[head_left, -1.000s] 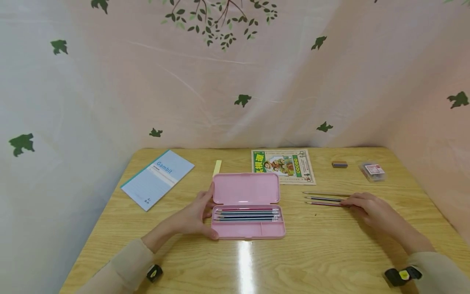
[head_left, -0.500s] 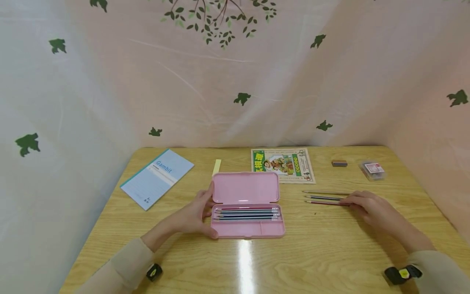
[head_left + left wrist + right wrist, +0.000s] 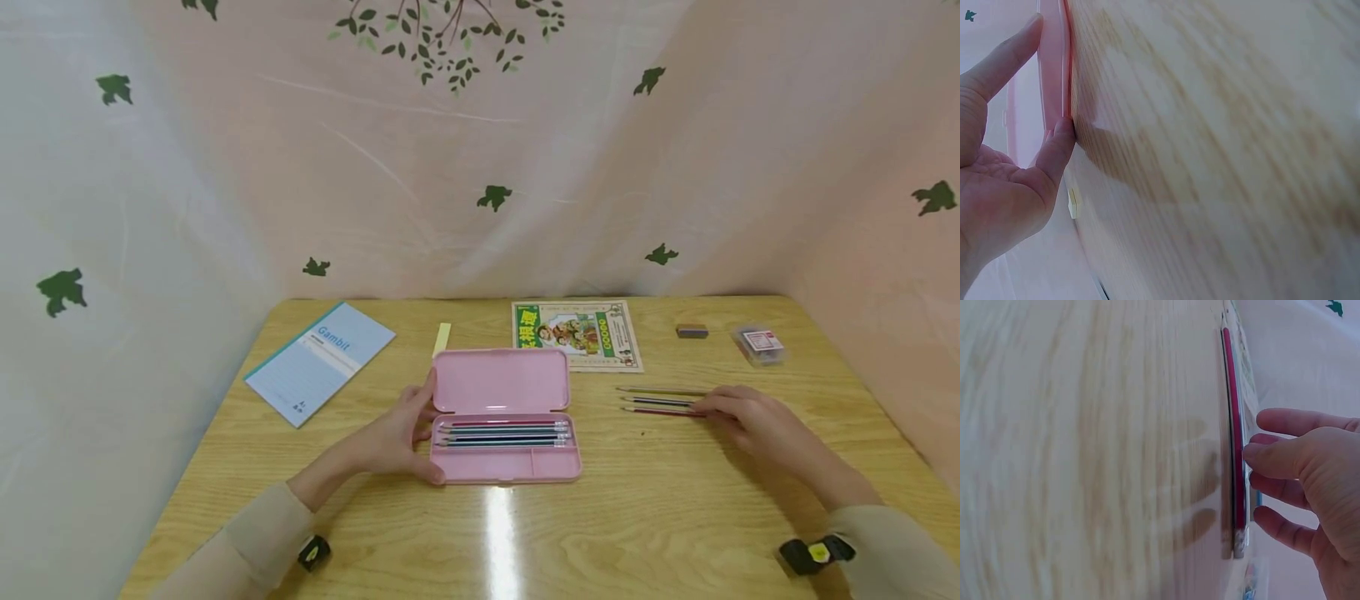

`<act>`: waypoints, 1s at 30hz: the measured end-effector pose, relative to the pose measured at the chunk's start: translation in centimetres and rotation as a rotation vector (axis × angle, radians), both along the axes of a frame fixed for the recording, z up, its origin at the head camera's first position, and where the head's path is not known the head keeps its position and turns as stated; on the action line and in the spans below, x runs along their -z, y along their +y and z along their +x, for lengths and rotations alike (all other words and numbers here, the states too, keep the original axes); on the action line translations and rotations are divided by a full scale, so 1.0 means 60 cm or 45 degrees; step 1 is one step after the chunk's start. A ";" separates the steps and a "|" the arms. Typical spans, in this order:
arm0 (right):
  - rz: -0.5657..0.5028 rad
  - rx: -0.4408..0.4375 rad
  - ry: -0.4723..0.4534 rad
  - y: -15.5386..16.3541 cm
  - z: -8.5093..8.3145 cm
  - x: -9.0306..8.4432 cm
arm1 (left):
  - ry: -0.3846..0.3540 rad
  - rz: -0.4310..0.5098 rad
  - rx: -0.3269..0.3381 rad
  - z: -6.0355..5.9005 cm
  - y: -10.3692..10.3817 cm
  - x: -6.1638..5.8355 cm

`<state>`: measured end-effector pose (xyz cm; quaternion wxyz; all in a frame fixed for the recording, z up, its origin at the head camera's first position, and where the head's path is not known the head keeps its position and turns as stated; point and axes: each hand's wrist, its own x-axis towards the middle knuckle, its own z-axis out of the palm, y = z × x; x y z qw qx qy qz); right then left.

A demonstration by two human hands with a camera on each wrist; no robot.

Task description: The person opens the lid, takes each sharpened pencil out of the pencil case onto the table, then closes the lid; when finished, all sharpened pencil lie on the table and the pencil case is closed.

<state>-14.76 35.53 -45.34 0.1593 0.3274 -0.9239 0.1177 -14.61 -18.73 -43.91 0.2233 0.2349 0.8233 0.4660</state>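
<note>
An opened pink pencil case (image 3: 480,468) lies mid-table, its lid (image 3: 502,381) tilted up. Several pencils (image 3: 502,435) lie in its long back compartment. My left hand (image 3: 386,437) steadies the case's left end with spread fingers; the thumb (image 3: 1007,56) is extended against its edge in the left wrist view. To the right, my right hand (image 3: 757,421) is at three loose pencils: an olive one (image 3: 660,391), a dark one (image 3: 658,402) and a red one (image 3: 1235,412). Thumb and finger pinch at the red pencil; whether they also take the others I cannot tell.
A blue notebook (image 3: 321,364) lies at the left. Behind the case are a yellow strip (image 3: 442,336) and an illustrated booklet (image 3: 622,337). At the back right sit an eraser-like block (image 3: 692,332) and a small clear box (image 3: 760,345). A printed curtain (image 3: 420,183) borders the table.
My right hand has shifted slightly left along the loose pencils. The left hand and the case have stayed put; the head view has tilted a little.
</note>
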 end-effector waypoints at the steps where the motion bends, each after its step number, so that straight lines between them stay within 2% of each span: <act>1: -0.001 -0.009 0.014 -0.003 0.000 -0.002 | -0.004 -0.006 -0.003 0.000 0.000 -0.001; 10: -0.153 -0.258 0.187 -0.055 -0.013 -0.022 | -0.025 -0.013 -0.016 0.000 0.001 -0.001; 15: -0.183 -0.337 0.234 -0.094 -0.015 -0.034 | -0.031 -0.019 -0.024 -0.002 0.001 0.001; 22: -0.199 -0.426 0.210 -0.145 -0.018 -0.042 | -0.032 -0.013 -0.018 -0.003 0.000 0.003; 30: -0.176 -0.535 0.116 -0.193 -0.022 -0.040 | -0.032 0.003 -0.021 -0.003 0.000 0.005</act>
